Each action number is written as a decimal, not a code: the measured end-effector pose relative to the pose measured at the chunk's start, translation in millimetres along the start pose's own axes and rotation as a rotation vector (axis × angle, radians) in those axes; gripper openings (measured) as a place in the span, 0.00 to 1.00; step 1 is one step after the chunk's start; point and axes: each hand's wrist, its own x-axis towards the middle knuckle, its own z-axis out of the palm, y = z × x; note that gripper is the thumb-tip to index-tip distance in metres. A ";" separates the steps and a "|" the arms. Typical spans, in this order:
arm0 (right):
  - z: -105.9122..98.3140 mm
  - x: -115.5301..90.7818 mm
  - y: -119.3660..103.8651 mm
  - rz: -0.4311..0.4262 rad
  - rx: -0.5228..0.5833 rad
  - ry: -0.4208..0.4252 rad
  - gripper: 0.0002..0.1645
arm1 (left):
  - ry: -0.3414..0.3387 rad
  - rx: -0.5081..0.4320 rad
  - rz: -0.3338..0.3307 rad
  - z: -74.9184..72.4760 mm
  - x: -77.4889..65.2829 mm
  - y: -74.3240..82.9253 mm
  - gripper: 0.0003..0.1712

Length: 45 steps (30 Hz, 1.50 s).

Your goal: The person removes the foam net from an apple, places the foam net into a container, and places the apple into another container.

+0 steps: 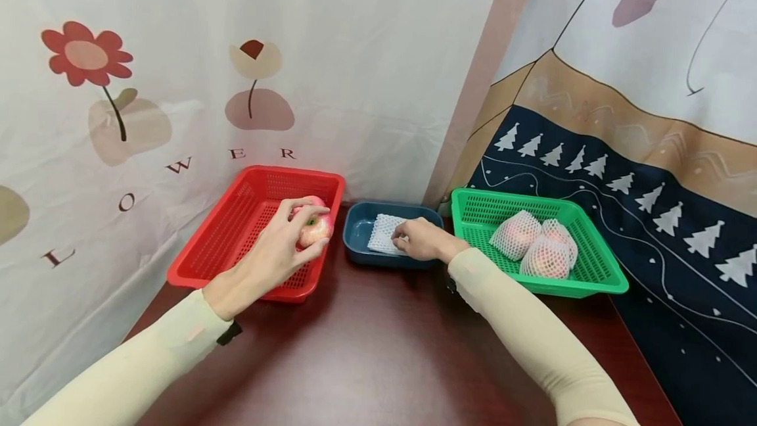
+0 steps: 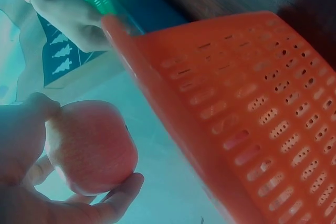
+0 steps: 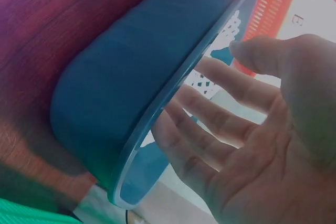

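My left hand (image 1: 269, 258) grips a red-and-yellow apple (image 1: 316, 230) above the right side of the red basket (image 1: 207, 267). In the left wrist view the thumb and fingers curl round this apple (image 2: 97, 148), close to the basket's rim. My right hand (image 1: 424, 240) reaches into a dark blue tray (image 1: 357, 256), where a white foam net sleeve (image 1: 383, 232) lies flat. Seen from the right wrist, the fingers (image 3: 220, 116) are loosely extended over the tray's rim with their tips at the netting, and the thumb stands apart from them.
To the right, a green basket (image 1: 481, 197) holds several apples in foam nets (image 1: 547, 258). Both baskets and the tray stand in a row on a dark red-brown table (image 1: 378, 347). A printed curtain (image 1: 367, 71) hangs right behind them.
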 end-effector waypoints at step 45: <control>-32.8 -81.4 22.9 -0.092 -0.076 0.362 0.18 | -0.135 0.035 -0.265 -33.6 53.7 -53.6 0.36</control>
